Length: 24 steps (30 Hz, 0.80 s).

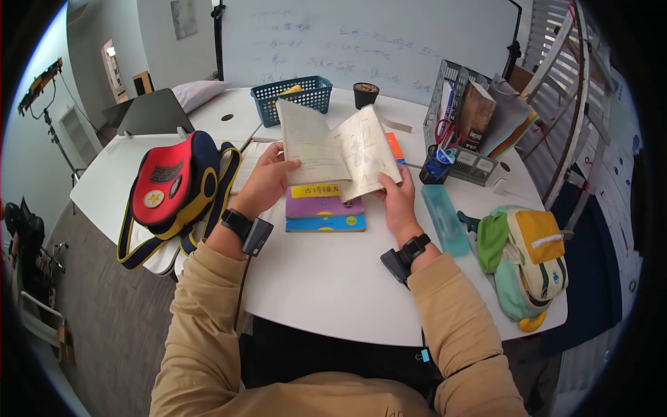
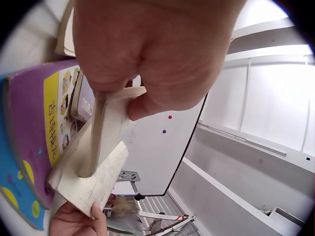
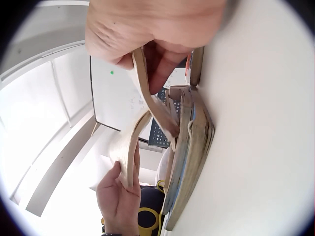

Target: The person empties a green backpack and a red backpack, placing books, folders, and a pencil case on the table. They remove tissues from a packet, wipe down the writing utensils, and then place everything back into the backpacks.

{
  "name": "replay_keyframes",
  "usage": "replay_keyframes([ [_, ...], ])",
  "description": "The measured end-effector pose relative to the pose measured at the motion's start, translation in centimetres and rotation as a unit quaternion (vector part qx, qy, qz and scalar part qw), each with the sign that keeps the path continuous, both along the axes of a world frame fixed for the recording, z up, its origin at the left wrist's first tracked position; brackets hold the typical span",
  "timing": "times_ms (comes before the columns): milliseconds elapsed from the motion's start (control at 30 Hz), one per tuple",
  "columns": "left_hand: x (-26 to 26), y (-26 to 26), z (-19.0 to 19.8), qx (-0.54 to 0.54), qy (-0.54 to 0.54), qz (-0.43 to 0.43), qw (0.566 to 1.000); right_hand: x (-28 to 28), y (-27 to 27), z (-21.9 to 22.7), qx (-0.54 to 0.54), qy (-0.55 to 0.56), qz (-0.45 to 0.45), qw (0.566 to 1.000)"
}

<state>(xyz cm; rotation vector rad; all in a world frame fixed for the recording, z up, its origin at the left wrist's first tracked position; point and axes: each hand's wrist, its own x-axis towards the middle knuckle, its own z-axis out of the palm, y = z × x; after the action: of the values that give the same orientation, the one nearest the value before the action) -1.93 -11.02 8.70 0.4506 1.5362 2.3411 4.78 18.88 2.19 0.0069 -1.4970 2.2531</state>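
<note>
An open book (image 1: 314, 144) with yellowed pages is held up over the table by both hands. My left hand (image 1: 267, 179) grips its left half, thumb on the page and fingers behind. On the other side, my right hand (image 1: 397, 198) pinches the lower right corner, as the right wrist view also shows. Beneath the raised book lie a purple book (image 1: 324, 206) with a yellow title band and a blue book (image 1: 325, 223). In the right wrist view the stack of books (image 3: 189, 157) shows its page edges, close under the open one.
At left is a red and navy backpack (image 1: 170, 182); at right, a green and cream bag (image 1: 521, 257) beside a teal pencil case (image 1: 445, 219). Behind stand a basket (image 1: 292, 101), a potted plant (image 1: 365, 94), a pen cup with scissors (image 1: 438, 165) and a book rack (image 1: 472, 167).
</note>
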Motion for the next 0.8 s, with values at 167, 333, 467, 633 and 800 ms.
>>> replay_keyframes([
  [167, -0.3, 0.6, -0.5, 0.046, 0.066, -0.046, 0.996, 0.2, -1.3, 0.2, 0.087, 0.075, -0.085, 0.990],
  [333, 1.2, 1.8, -0.9, -0.030, 0.115, -0.032, 0.992, 0.6, -2.1, 0.3, 0.258, 0.174, -0.066, 0.948],
  [467, 1.3, 1.9, -1.2, 0.002, 0.073, -0.040, 0.997, 1.0, -2.5, 1.3, 0.341, 0.189, -0.052, 0.919],
  [633, 1.3, 0.4, 0.7, 0.075, 0.000, -0.014, 0.997, 2.3, -3.3, 2.7, 0.462, 0.207, -0.070, 0.859],
  [800, -0.1, -2.0, 0.9, 0.241, -0.049, -0.047, 0.968, 3.1, -4.0, 2.8, 0.470, 0.186, 0.025, 0.863],
])
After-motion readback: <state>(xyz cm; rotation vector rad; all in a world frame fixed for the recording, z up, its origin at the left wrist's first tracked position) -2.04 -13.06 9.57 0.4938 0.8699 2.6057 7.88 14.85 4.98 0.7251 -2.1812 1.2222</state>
